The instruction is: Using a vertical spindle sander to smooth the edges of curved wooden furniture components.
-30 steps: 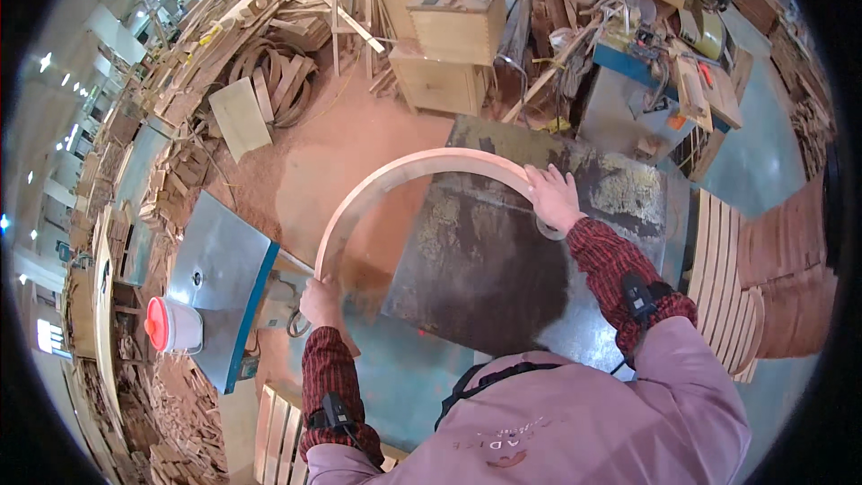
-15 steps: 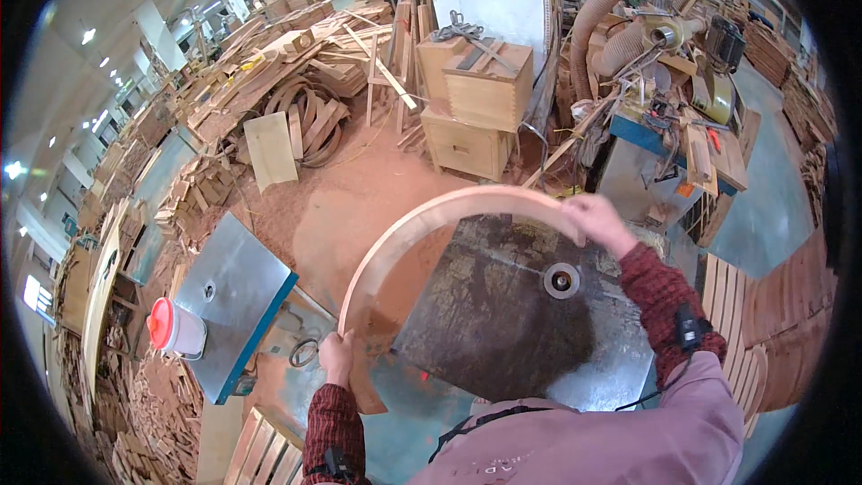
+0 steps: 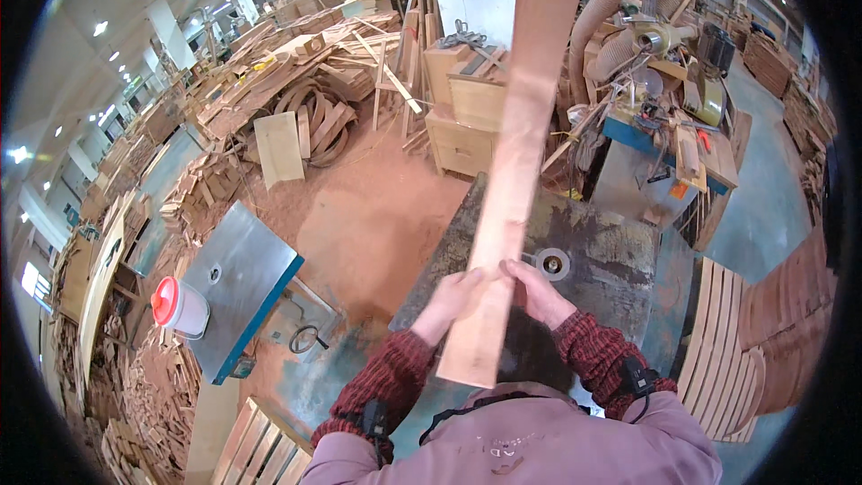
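A curved wooden strip (image 3: 507,207) is held up in front of me, its face toward me. It runs from near my chest up past the top edge of the view. On its left edge my left hand (image 3: 452,301) is closed, gripping near the lower end. My right hand (image 3: 539,294) grips the opposite edge at about the same height, with the fingertips partly hidden by the wood. Behind and below the strip lies a dark, worn metal machine table (image 3: 606,238), on which a round spindle ring (image 3: 552,263) shows just right of my hands.
At left a grey metal table (image 3: 238,274) with a blue edge carries a white bucket (image 3: 187,313) with a red lid. Wooden boxes (image 3: 462,139) stand beyond. Piled offcuts (image 3: 242,99) fill the far left. A tool-laden bench (image 3: 660,148) and slatted wood panels (image 3: 718,341) are at right.
The strip has swung from lying as an arch above the table to standing lengthwise away from me. Both hands have come together near its lower end.
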Available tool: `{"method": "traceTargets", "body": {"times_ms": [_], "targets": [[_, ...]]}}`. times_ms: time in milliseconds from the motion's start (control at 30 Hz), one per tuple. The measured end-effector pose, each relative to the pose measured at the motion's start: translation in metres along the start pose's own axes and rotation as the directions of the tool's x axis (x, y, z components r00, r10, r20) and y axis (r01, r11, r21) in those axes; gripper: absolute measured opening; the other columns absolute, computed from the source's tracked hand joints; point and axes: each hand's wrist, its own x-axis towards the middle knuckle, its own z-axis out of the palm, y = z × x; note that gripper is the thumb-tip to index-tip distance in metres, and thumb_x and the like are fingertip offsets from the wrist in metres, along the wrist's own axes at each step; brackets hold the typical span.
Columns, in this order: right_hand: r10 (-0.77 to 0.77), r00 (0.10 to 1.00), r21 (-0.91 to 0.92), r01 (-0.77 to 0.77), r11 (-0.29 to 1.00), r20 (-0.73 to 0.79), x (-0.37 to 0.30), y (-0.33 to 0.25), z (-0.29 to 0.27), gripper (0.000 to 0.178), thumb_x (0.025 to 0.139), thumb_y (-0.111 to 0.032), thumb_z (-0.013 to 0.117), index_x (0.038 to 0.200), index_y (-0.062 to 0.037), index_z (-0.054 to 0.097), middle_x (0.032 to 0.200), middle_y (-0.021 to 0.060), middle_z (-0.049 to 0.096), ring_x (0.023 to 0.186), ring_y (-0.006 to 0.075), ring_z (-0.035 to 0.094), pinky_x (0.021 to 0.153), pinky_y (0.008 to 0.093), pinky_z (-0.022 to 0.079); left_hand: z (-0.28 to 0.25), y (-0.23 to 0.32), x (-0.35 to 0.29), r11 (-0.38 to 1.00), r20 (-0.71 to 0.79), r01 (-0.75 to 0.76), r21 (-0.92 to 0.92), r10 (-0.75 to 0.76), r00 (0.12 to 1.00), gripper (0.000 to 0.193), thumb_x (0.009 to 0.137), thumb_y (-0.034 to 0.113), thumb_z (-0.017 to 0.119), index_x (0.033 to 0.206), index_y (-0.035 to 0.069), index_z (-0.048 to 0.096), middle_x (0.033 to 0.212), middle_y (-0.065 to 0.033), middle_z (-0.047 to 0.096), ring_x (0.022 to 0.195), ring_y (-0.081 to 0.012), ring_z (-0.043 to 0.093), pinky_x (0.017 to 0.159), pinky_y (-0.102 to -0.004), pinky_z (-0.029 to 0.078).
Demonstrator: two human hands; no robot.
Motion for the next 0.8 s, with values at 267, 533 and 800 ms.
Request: {"method": "traceTargets", "body": {"times_ms": [267,533,800], "targets": [[-0.369,0.925,0.194,0.379,0.905,-0.087,-0.1,-0.066,-0.059,0.063,0.089,-0.02,0.062,0.142,0.0132,0.055,0.133,0.0243,0.068,0.123,0.0349,0.068,0.111,0.0446,0.053,0.128,0.055,0.021,0.871,0.482,-0.246,0.426,0.011,0.876,0.067,0.111,0.056,0.048,0.097,-0.004,0.076,0.09,-0.0121,0.078,0.087,-0.0213,0.076,0.08,-0.0376,0.061],[-0.374,0.674,-0.158,0.361,0.919,-0.638,-0.312,-0.009,-0.188,0.066,0.084,-0.012,0.063,0.145,0.0104,0.051,0.127,0.0184,0.068,0.119,0.031,0.068,0.1,0.0436,0.058,0.161,0.056,0.013,0.017,0.656,-0.786,0.618,0.54,0.527,0.029,0.094,0.031,0.074,0.086,0.003,0.067,0.098,-0.0147,0.072,0.092,-0.0377,0.073,0.079,-0.0531,0.058],[-0.117,0.441,-0.063,0.137,0.989,-0.89,-0.449,0.126,-0.171,0.042,0.076,-0.007,0.06,0.116,0.0062,0.063,0.107,0.0138,0.069,0.096,0.0268,0.068,0.085,0.0397,0.058,0.215,-0.013,0.066,-0.32,0.788,-0.83,0.458,0.578,0.212,0.035,0.09,0.019,0.071,0.121,0.003,0.067,0.146,-0.0202,0.057,0.145,-0.0348,0.047,0.119,-0.0534,0.04]]}}
